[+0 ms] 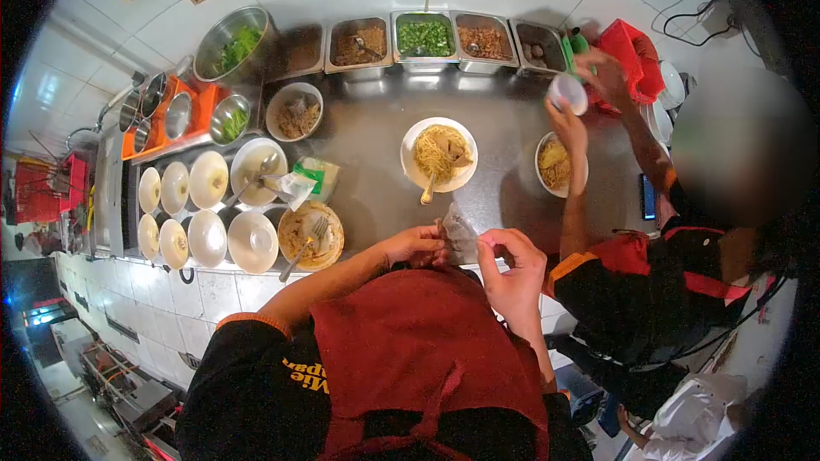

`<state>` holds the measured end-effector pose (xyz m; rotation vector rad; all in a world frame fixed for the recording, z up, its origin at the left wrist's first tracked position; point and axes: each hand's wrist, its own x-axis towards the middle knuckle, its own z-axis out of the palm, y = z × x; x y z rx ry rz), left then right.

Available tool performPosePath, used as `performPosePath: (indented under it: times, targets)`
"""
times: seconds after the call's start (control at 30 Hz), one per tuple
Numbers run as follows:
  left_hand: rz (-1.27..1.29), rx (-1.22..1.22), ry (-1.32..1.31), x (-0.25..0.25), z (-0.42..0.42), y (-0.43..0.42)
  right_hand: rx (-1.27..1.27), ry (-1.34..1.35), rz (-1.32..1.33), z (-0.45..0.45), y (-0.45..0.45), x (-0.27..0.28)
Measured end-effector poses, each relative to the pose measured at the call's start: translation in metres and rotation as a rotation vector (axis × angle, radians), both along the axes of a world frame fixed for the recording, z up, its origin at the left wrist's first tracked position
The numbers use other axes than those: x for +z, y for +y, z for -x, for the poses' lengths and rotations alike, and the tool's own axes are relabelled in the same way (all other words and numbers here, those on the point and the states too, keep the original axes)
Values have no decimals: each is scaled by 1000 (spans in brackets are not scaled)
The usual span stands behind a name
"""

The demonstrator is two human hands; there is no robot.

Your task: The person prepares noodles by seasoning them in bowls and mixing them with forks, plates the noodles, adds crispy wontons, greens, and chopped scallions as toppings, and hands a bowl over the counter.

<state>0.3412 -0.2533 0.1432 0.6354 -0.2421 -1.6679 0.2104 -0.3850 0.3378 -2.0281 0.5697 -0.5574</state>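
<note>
In front of my apron, my left hand (416,246) is closed on a small clear plastic bag (459,232). My right hand (515,271) pinches at the bag's right side, thumb and forefinger together, with a bit of pink at the fingertips. Just beyond the bag stands a white bowl (409,172) of noodles (437,149) with pale pieces on top and a spoon (429,191) leaning out towards me. Left of my forearm, a used bowl (331,243) with sauce stains holds a fork (306,246).
At right, a co-worker's hands (571,124) tip a small cup (568,94) near another noodle bowl (541,172). Metal trays of toppings (424,36) line the back. Several white bowls (207,237) stand left, beside a green-and-white packet (320,177). A phone (649,196) lies right.
</note>
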Motion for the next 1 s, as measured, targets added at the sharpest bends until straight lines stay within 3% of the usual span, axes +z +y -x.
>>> performPosePath:
  times: [0.27,0.43,0.5,0.7,0.77,0.83,0.87,1.0]
  targets:
    - [-64,-80,-48,1,6,-16,-56,-42,-70,11,-9,-11]
    - [-91,-151,-466,9,-2,-29,-108,-60,-22,16,-21,2]
    - [-79,-186,-519,15,-1,-34,-40,-68,-81,17,-26,2]
    - [-130,-248,-815,59,-36,-41,-42,-86,-82,27,-46,4]
    - [-101,-241,-906,86,-50,-50,-50,-92,-68,33,-57,-5]
    - [-241,-279,-1048,127,-64,-70,-48,-99,-59,40,-67,-10]
    - [-205,-158,-931,113,-73,-75,-29,-63,-59,44,-72,-10]
    - [-2,-98,-1081,114,-83,-159,-28,-16,-49,65,-90,-26]
